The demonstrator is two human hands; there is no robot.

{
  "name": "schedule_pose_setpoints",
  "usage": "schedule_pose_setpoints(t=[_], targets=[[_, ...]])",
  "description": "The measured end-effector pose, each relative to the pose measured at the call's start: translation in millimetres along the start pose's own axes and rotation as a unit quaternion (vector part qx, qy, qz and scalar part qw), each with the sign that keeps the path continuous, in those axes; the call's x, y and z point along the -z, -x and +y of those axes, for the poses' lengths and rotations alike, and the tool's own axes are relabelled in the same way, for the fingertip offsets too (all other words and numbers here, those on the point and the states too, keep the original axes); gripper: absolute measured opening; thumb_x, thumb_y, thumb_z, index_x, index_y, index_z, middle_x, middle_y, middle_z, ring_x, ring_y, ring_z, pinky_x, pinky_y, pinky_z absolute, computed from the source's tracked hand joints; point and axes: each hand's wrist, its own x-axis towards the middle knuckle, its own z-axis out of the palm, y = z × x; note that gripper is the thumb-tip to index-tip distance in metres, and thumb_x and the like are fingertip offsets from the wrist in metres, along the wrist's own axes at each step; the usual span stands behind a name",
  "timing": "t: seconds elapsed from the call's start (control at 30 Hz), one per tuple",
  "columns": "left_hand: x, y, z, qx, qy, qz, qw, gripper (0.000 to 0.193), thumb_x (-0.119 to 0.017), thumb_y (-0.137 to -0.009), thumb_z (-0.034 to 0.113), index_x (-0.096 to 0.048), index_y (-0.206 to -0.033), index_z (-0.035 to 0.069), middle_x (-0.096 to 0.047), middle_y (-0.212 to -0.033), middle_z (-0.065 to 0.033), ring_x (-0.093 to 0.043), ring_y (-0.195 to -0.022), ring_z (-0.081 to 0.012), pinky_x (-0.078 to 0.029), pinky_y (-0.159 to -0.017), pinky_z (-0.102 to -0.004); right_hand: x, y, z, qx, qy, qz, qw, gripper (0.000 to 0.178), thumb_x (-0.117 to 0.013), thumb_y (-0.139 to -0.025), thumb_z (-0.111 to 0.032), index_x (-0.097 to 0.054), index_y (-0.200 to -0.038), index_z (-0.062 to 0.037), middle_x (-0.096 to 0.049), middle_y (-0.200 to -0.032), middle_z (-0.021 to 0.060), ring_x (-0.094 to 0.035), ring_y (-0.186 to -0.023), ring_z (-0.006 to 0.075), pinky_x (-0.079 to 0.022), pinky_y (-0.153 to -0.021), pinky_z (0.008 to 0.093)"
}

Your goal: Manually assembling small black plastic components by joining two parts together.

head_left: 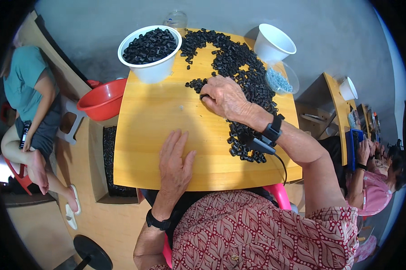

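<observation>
Left hand [175, 163] lies flat on the yellow table [144, 135] at lower centre, fingers loosely spread, holding nothing. Right hand [224, 96], up and to the right, has fingertips curled onto small black pieces [196, 84] at the pile's left edge; whether they're pinching one I can't tell.

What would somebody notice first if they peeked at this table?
Probably the long heap of small black plastic pieces spilling across the right side of the yellow wooden table. The right hand rests at the heap's edge, its fingers touching a few pieces, while the left hand lies flat. A white round bucket full of pieces stands at the far left corner.
</observation>
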Motion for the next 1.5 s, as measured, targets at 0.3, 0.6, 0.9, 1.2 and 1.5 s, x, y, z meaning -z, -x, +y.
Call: schedule_pose_setpoints(t=[0.3, 0.6, 0.9, 1.2, 1.5], targets=[[2, -1, 1, 0.0, 0.014, 0.018, 1.0, 0.046, -0.068, -0.088, 0.005, -0.059, -0.133, 0.0, -0.059, -0.136, -0.0226, -0.053, -0.13, -0.0391, -0.042, -0.11, -0.0445, -1, -2, -13, 0.006, -0.011, -0.008, 1.0, 0.014, -0.068, -0.083, -0.015, -0.066, -0.088, -0.0022, -0.062, -0.084, 0.0138, -0.062, -0.083, 0.0325, -0.051, -0.075, 0.0448], [12, -18, 16, 0.199, 0.39, -0.011, 0.899, 0.028, -0.067, -0.097, 0.012, -0.065, -0.121, -0.003, -0.071, -0.107, -0.008, -0.065, -0.098, -0.0138, -0.052, -0.088, -0.0273, 40, 36, -75, 0.092, -0.17, -0.008, 0.981, 0.025, -0.075, -0.079, -0.003, -0.064, -0.102, -0.0012, -0.065, -0.092, 0.0123, -0.065, -0.087, 0.0318, -0.054, -0.077, 0.0404], [4, -23, 23, 0.294, 0.499, -0.091, 0.81, 0.022, -0.067, -0.098, 0.013, -0.071, -0.113, -0.001, -0.072, -0.101, -0.0043, -0.064, -0.092, -0.0082, -0.051, -0.085, -0.0239, 43, 58, -75, 0.019, -0.23, 0.016, 0.973, 0.035, -0.079, -0.077, -0.006, -0.064, -0.108, -0.003, -0.065, -0.094, 0.0112, -0.065, -0.088, 0.0305, -0.054, -0.077, 0.0398], [-4, -19, 27, 0.335, 0.602, -0.106, 0.718, 0.018, -0.065, -0.099, 0.017, -0.07, -0.112, 0.006, -0.071, -0.103, -0.0013, -0.065, -0.097, -0.0116, -0.05, -0.09, -0.0288, 39, 71, -78, 0.048, -0.148, 0.106, 0.982, 0.032, -0.081, -0.073, -0.01, -0.066, -0.101, -0.0043, -0.062, -0.092, 0.0076, -0.062, -0.086, 0.0274, -0.049, -0.076, 0.0389], [-3, -16, 31, 0.306, 0.555, -0.089, 0.768, 0.021, -0.068, -0.096, 0.011, -0.071, -0.114, 0.001, -0.07, -0.105, -0.0017, -0.061, -0.099, -0.0084, -0.047, -0.091, -0.0245, 32, 79, -79, 0.066, -0.141, 0.129, 0.979, 0.034, -0.082, -0.069, -0.009, -0.067, -0.099, -0.0037, -0.061, -0.092, 0.0072, -0.059, -0.083, 0.0258, -0.046, -0.073, 0.0383]])
